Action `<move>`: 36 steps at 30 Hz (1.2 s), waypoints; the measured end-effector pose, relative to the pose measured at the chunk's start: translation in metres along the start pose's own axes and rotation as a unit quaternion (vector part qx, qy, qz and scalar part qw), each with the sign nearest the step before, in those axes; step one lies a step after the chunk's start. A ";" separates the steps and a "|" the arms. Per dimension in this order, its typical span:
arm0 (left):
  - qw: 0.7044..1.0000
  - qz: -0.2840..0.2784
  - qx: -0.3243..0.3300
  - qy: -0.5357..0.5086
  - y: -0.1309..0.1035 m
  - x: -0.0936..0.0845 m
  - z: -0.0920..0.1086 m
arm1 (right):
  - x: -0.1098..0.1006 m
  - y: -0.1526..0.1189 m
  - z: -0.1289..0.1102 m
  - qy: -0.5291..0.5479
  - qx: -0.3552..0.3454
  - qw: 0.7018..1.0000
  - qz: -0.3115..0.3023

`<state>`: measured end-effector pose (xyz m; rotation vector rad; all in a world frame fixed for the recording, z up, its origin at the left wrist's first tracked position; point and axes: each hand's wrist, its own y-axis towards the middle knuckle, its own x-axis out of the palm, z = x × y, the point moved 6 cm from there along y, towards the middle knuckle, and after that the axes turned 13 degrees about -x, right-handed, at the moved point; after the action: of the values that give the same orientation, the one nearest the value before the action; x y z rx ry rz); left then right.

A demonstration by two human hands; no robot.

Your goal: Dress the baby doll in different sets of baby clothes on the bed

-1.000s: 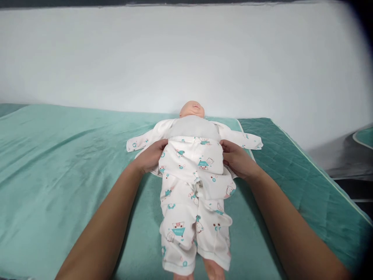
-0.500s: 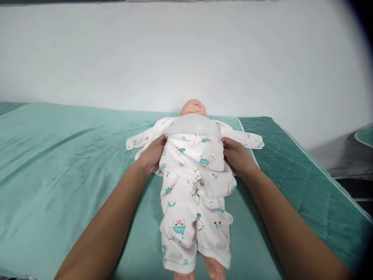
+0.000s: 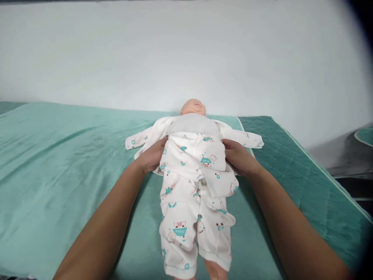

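Slight shift since half a second ago: the soft white cloth trousers (image 3: 180,210), printed in teal and red-brown, have edged to our right at the loose fold, and the fingertips of our bare left hand (image 3: 153,155) have gone out of sight beside the waist.

Nearest us, two peach-coloured lower legs (image 3: 215,270) run out at the bottom edge of the view, more of the feet cut off than before. Above them the trousers cover both legs, cuffs ending at the shins, a bulge of spare fabric standing out on our right below the hip.

Farther up, our hands flank the waistband. Left grip: closed on the trousers' side, fingertips hidden. Our bare right hand (image 3: 238,155): fingers curled, grip pinching the opposite side of the waistband. We note the band lying across the belly of a baby doll (image 3: 192,123) with a pale grey torso and smooth peach head, on its back on a mint-green plush cloth (image 3: 72,175).

Around its shoulders, a white printed long-sleeved jacket (image 3: 163,126), open at the front, sleeves stretched outward. To our right, a dark green quilted cloth (image 3: 300,186) with pale edging. Farthest off, the doll's head lies near a plain off-white wall (image 3: 186,50); whether touching, we cannot tell.
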<state>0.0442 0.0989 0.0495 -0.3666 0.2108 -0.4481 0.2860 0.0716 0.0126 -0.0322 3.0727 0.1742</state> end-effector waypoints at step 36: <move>0.998 0.031 0.058 -0.017 0.005 -0.018 -0.007 | -0.018 0.005 -0.007 -0.068 -0.074 0.993 0.060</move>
<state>0.0286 0.1095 0.0430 -0.2524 0.1622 -0.3904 0.3037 0.0756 0.0216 0.1511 2.9205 0.3923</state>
